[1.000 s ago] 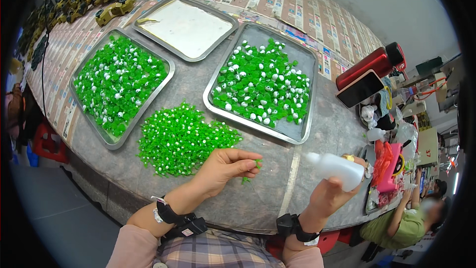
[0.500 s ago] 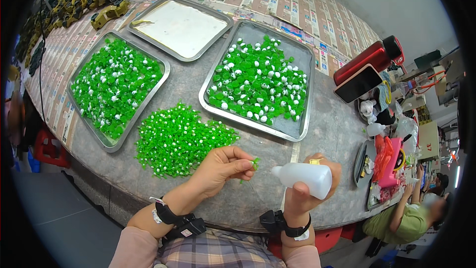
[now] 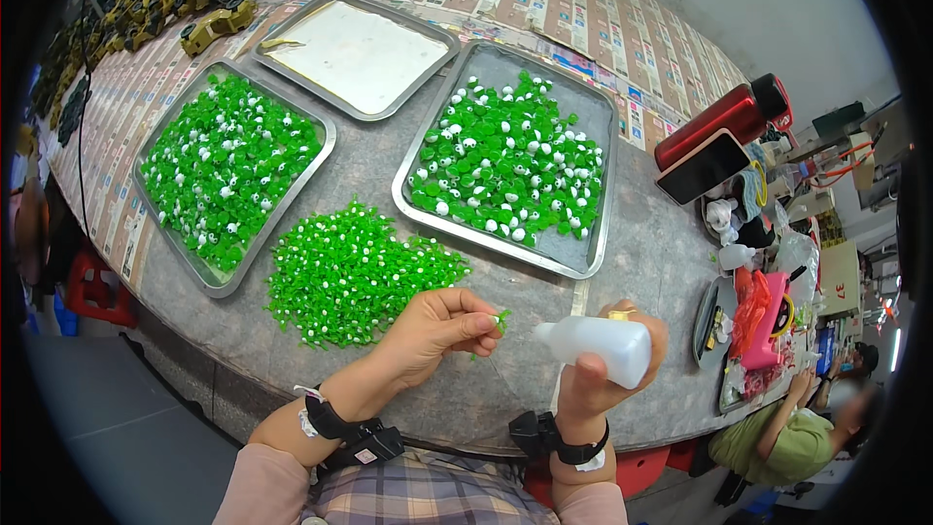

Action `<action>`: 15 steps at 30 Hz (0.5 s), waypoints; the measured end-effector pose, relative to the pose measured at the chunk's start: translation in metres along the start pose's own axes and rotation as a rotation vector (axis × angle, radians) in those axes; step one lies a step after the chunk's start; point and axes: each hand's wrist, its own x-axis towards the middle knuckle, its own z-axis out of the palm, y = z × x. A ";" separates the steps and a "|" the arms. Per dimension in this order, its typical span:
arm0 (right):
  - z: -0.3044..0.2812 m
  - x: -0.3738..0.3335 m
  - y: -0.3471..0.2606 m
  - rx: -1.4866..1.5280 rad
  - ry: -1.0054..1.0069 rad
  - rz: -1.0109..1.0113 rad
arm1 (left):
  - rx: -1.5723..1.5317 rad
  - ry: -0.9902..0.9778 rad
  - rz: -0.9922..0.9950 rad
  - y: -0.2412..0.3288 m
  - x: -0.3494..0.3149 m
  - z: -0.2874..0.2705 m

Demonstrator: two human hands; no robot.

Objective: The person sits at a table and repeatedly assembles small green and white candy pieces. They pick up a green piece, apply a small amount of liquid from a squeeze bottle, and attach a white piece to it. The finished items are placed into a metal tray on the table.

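Observation:
Pinched between the thumb and forefinger of my left hand (image 3: 434, 329) is a small green plastic piece (image 3: 501, 321). My right hand (image 3: 614, 374) grips a translucent white squeeze bottle (image 3: 601, 345), tilted so that its nozzle points left toward the green piece, with a gap between them. Just beyond my left hand lies a loose heap of small green pieces with pale dots (image 3: 355, 272). Farther off, a metal tray (image 3: 399, 185) holds green parts with white-and-black eye-like balls (image 3: 515, 156). Another metal tray (image 3: 326, 141) on the left holds more of these.
At the back is a metal tray with a white surface (image 3: 355, 53). A red bottle (image 3: 719, 122) and a phone (image 3: 702, 165) are at the right, near a pink holder (image 3: 768, 316). Toy vehicles (image 3: 214, 24) crowd the far left. A person in green (image 3: 787, 442) sits at the right.
Both hands keep almost the same place and grip. The view has shifted very slightly, and the person at the right has moved an arm a little.

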 end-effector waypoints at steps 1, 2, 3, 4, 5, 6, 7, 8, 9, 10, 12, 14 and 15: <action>0.001 0.001 -0.002 0.050 0.036 0.038 | 0.000 0.000 0.000 0.000 0.000 0.000; 0.002 0.002 -0.002 0.100 0.073 0.075 | 0.000 -0.001 -0.001 0.000 0.000 0.000; 0.002 0.003 -0.002 0.080 0.070 0.063 | 0.000 -0.002 -0.004 0.000 0.000 0.000; 0.002 0.003 -0.001 0.060 0.066 0.050 | 0.001 -0.003 -0.006 0.000 0.000 0.000; 0.001 0.003 -0.001 0.040 0.063 0.037 | 0.001 -0.004 -0.009 0.000 0.000 0.000; 0.001 0.003 0.000 0.017 0.057 0.026 | 0.001 -0.006 -0.009 0.000 0.000 0.000; 0.002 0.002 0.002 -0.006 0.051 0.016 | 0.001 -0.007 -0.008 0.000 0.000 0.001; 0.002 0.002 0.003 -0.029 0.046 0.006 | 0.002 -0.009 -0.008 0.001 0.000 0.001; 0.003 0.002 0.001 -0.071 0.062 0.033 | 0.002 -0.006 -0.009 0.000 0.000 0.000; 0.005 0.002 -0.002 -0.113 0.079 0.061 | 0.003 -0.004 -0.010 0.000 0.000 0.000; 0.005 0.002 -0.005 -0.133 0.085 0.106 | 0.027 0.007 0.024 0.000 0.000 0.000; -0.002 0.002 -0.006 -0.090 0.065 0.141 | 0.072 0.024 0.091 -0.001 0.000 0.001; -0.002 0.002 -0.006 -0.095 0.058 0.145 | 0.136 0.039 0.159 -0.002 -0.001 0.001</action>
